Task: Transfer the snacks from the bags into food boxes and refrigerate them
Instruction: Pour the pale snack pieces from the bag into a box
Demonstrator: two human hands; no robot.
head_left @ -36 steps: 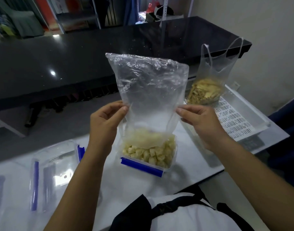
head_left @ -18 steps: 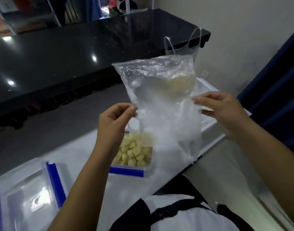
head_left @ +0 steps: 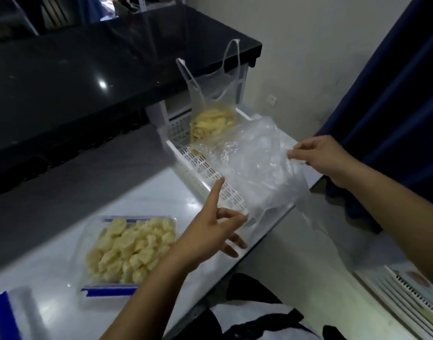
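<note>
An empty clear plastic bag hangs over the right end of the white table, pinched at its upper right edge by my right hand. My left hand is off the bag, fingers spread, just left of its lower corner. A clear food box with blue clips sits on the table at lower left, filled with pale yellow snack pieces. A second clear handled bag holding yellow chips stands in a white perforated tray behind.
A box lid with a blue clip lies at the far left edge. A black countertop runs behind the table. A dark blue curtain hangs on the right. White slatted items sit low at right.
My left hand has let go of the empty bag and opened. My right hand has carried the bag right, away from the filled box, toward the tray.
</note>
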